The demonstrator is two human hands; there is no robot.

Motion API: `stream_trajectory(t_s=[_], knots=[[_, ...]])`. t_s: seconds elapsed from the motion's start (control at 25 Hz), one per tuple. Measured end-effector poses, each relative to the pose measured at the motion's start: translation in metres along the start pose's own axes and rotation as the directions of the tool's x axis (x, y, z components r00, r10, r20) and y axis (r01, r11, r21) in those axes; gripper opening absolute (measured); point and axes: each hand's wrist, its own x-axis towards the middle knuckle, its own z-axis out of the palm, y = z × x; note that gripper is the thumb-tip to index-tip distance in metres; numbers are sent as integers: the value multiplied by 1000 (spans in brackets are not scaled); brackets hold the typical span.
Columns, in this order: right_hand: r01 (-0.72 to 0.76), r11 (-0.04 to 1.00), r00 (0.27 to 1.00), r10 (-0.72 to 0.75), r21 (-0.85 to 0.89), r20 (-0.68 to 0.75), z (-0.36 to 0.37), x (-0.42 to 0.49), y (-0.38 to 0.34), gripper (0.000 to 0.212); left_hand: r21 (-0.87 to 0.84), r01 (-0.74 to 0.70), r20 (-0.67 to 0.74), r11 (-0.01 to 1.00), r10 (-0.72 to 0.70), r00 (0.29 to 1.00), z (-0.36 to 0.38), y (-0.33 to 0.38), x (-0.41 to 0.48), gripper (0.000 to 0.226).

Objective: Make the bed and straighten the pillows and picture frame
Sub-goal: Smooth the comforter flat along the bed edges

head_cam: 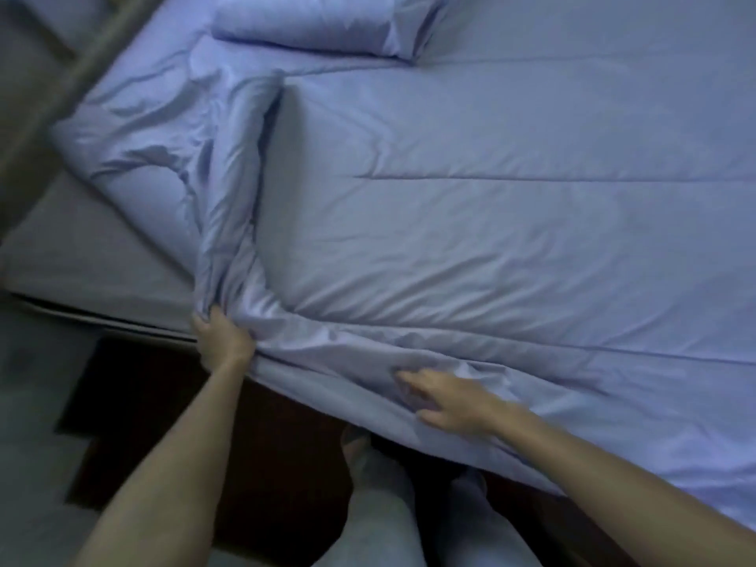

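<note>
Down at the near edge of the bed, the left hand (pixel 223 339) is clenched around a bunched corner of the pale lilac, smooth-fabric quilted blanket (pixel 470 190), forearm stretched straight out from the body. Further along that same edge, the right hand (pixel 444 401) lies with fingers spread and loose, pressing flat on the blanket's rumpled border without gripping it. Beyond the gathered corner, a bare grey mattress (pixel 77 255) shows. Past the blanket's far end rests a plump lilac pillow (pixel 323 24).
</note>
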Motion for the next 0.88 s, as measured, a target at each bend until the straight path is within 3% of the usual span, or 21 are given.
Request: stream_trajectory(t_s=[0.08,0.16,0.2,0.24,0.28,0.32,0.36,0.4,0.48,0.56,0.64,0.68,0.8,0.88], knots=[[-28,999,973,32,21,-228,-23,29,-1,74,-223,254,68,941,-245,967,13,-46,-16,45],[-131,991,909,127,16,-397,-51,64,-4,73,-490,559,192,669,-543,818,29,-70,-34,53],[-208,978,882,202,34,-426,-62,82,-7,73,-530,593,215,607,-580,786,33,-76,-41,54],[-281,958,859,278,57,-430,-73,101,-9,75,-526,574,170,628,-584,794,32,-77,-45,54],[-333,939,843,336,81,-421,-83,123,-14,78,-540,480,61,692,-536,842,28,-76,-36,55],[-365,926,833,373,101,-408,-89,143,-19,81,-508,300,-77,807,-390,918,22,-74,-16,53],[-388,917,834,392,92,-389,-93,163,-25,83,-375,67,-184,925,-145,972,17,-67,9,48],[-416,908,841,405,49,-359,-93,183,-32,83,-198,-152,-211,968,110,971,13,-57,38,39],[-511,858,826,476,-45,-302,-81,220,-49,78,48,-422,-110,905,425,899,7,-25,96,34],[-596,800,760,537,-62,-366,-58,246,-64,74,250,-603,65,758,608,791,9,10,145,38],[-641,766,688,542,-52,-483,-34,261,-75,72,343,-736,238,583,704,669,14,33,186,39],[-659,750,656,542,-50,-525,-27,267,-76,71,332,-760,290,559,706,646,14,43,205,39],[-699,714,595,553,-36,-584,-23,274,-77,71,224,-754,344,618,674,654,2,51,236,42],[-705,709,575,546,-29,-609,-22,277,-83,69,174,-758,210,628,729,652,-14,33,246,41]])
